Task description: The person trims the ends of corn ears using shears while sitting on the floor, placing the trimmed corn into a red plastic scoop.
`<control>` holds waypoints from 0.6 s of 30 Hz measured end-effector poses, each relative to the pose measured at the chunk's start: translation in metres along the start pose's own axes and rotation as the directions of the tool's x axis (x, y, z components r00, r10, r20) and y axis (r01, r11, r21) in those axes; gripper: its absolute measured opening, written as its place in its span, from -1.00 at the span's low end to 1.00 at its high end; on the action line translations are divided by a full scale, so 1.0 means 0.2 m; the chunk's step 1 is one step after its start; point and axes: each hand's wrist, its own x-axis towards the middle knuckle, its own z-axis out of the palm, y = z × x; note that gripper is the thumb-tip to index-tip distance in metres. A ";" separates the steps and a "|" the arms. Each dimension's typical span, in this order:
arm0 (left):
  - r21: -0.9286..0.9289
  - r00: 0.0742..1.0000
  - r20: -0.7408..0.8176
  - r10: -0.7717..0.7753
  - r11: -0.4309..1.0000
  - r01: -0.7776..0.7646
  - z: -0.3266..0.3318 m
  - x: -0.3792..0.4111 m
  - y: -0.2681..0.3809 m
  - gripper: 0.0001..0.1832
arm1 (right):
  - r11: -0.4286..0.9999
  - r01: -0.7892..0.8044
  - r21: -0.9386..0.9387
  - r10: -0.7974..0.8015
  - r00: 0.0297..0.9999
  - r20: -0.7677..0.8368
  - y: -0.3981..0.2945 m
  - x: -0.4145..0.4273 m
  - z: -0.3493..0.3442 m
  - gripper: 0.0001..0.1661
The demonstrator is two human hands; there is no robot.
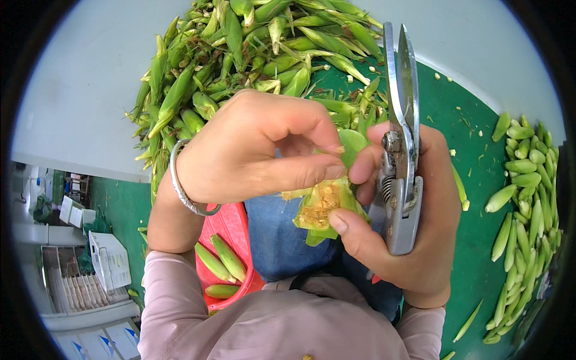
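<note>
Over my lap, my left hand (pixel 265 148), with a silver bangle at the wrist, pinches at the upper edge of an opened piece of corn ear with green husk (pixel 326 204). Its inside shows crumbly yellow-brown matter. The thumb and fingers of my right hand (pixel 391 216) hold that same piece. Also in my right hand, across the palm, rest metal pruning shears (pixel 402 135) with a visible spring; their blades point away from me and stand slightly apart. Whether my left fingertips hold husk or a loose crumb, I cannot tell.
A large heap of green corn ears in husk (pixel 234 45) lies ahead on the green floor (pixel 477 180). Several short trimmed ears (pixel 526 180) form a long pile at the right. A red plastic basin (pixel 243 225) with several ears stands left of my knees. White crates (pixel 110 258) are at far left.
</note>
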 end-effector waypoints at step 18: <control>-0.207 0.997 0.005 -0.072 0.976 0.072 0.00 -0.03 -0.03 -0.85 | 0.993 -0.043 0.106 0.039 0.998 0.040 0.02 0.03 0.00 -0.36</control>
